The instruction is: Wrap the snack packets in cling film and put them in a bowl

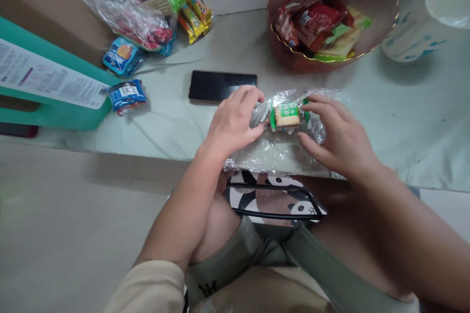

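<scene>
A small packet of biscuits [288, 115] in green and clear wrapping lies on a crinkled clear plastic bag [273, 154] near the table's front edge. To its left is my left hand [235, 120], fingers curved and thumb held apart, over the bag's edge. My right hand [336, 134] sits at the packet's right end. Its fingertips reach the wrapper's edge while the thumb stays spread below; whether they touch it, I cannot tell. A dark-screened phone [222, 86] lies just behind my left hand.
At the back stands a pink gold-rimmed bowl [273, 44] of wrapped snacks, beside a white paper cup [411, 29]. Blue snack packets [128, 97], a yellow packet [194, 17] and a clear bag [125, 10] lie left, near a teal box [73, 115]. A panda-print item [257, 195] is below the table edge.
</scene>
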The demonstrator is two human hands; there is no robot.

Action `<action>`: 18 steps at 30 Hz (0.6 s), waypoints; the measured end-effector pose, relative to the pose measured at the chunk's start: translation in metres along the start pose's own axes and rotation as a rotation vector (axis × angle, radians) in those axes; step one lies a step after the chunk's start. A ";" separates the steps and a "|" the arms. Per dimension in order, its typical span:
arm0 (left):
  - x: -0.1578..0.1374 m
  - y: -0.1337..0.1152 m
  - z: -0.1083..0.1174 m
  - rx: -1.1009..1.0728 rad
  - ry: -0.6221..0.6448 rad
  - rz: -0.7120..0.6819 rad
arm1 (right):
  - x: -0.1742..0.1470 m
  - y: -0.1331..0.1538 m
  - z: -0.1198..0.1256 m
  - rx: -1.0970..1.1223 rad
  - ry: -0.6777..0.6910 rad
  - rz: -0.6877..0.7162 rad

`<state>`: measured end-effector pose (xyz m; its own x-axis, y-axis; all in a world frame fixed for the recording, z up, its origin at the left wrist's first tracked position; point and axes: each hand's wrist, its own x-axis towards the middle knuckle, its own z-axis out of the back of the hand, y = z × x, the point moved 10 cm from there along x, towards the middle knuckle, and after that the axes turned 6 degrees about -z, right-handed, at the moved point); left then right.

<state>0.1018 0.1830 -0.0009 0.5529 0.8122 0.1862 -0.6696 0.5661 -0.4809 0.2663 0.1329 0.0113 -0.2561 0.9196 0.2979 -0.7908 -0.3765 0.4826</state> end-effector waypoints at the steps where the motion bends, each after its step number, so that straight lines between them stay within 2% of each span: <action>1: 0.000 0.002 0.000 0.001 0.002 0.017 | 0.000 0.003 -0.001 0.009 -0.002 0.028; 4: 0.001 0.008 0.003 0.003 -0.046 0.070 | 0.001 0.009 -0.008 0.033 0.000 0.081; 7: 0.000 0.014 0.015 -0.041 -0.185 0.131 | 0.003 0.011 -0.015 0.040 0.000 0.095; 11: -0.004 0.027 0.023 -0.289 -0.330 0.228 | 0.007 0.013 -0.021 0.015 -0.029 0.104; 14: -0.003 0.034 0.014 -0.568 -0.321 0.299 | 0.009 0.014 -0.027 0.003 -0.023 0.110; 18: -0.006 0.037 -0.010 -0.872 -0.214 0.477 | 0.011 0.011 -0.034 0.023 0.004 0.076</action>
<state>0.0791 0.1979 -0.0282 0.1653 0.9830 -0.0800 -0.1551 -0.0542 -0.9864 0.2357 0.1429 -0.0084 -0.3170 0.8888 0.3310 -0.7561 -0.4475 0.4775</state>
